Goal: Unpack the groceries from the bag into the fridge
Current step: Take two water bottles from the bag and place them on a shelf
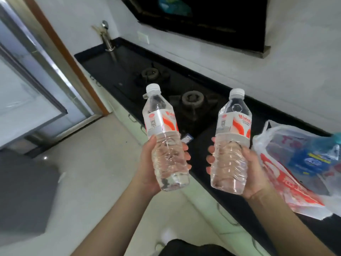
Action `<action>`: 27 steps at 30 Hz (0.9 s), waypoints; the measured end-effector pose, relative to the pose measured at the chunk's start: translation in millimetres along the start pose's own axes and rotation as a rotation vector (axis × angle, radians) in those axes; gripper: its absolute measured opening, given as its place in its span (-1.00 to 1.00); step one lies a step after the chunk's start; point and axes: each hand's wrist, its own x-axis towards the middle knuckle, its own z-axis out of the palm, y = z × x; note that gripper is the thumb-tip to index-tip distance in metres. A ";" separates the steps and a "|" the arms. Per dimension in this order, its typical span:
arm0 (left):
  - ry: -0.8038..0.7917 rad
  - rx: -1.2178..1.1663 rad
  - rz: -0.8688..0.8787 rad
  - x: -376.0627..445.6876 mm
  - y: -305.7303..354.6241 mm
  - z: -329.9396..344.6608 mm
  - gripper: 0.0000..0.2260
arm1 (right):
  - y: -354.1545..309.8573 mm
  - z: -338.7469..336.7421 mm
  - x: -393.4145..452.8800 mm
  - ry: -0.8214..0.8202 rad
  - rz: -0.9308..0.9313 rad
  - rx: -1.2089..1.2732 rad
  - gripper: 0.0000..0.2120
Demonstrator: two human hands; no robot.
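Note:
I hold two clear water bottles with white caps and red-and-white labels, both upright in front of me. My left hand (147, 163) grips the lower half of the left bottle (162, 126). My right hand (252, 169) grips the lower half of the right bottle (232, 133). A white and red plastic grocery bag (287, 174) lies on the black counter at the right, with a blue package (308, 159) showing through it. At the far left stands a grey appliance (24, 100) that may be the fridge, seemingly with its door ajar; I cannot tell for sure.
A black counter (208, 163) runs along the wall with a gas hob and two burners (191, 100). A dark range hood (212, 21) hangs above. A metal pipe with a valve (108, 39) stands in the corner. A brown door frame (73, 61) is left of it. Pale tiled floor (92, 172) lies below.

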 end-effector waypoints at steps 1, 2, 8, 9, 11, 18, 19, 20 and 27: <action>0.016 -0.019 0.030 -12.6 6.8 -8.9 -0.43 | 9.7 10.3 8.1 -0.032 0.032 0.000 -0.23; 0.033 -0.039 0.062 -25.4 13.6 -17.5 -0.44 | 19.6 21.0 16.0 -0.051 0.070 0.000 -0.20; 0.120 -0.095 0.232 -109.2 59.8 -70.7 -0.48 | 94.0 99.3 64.1 -0.129 0.275 -0.032 -0.24; 0.128 -0.099 0.251 -124.7 68.9 -80.0 -0.50 | 110.4 110.2 71.9 -0.172 0.301 -0.026 -0.27; 0.133 -0.109 0.294 -156.8 86.0 -98.7 -0.51 | 142.9 129.0 88.5 -0.265 0.374 0.023 -0.34; 0.214 -0.178 0.466 -262.4 124.7 -160.9 -0.51 | 242.0 210.1 131.3 -0.479 0.629 0.018 -0.44; 0.234 -0.180 0.490 -274.4 128.7 -167.0 -0.50 | 254.7 220.1 135.8 -0.504 0.663 0.023 -0.43; 0.258 -0.181 0.517 -285.6 132.6 -172.6 -0.49 | 265.8 229.1 140.4 -0.532 0.715 0.046 -0.42; 0.355 -0.217 0.671 -345.0 154.7 -197.3 -0.48 | 323.9 276.7 170.2 -0.617 0.844 -0.034 -0.44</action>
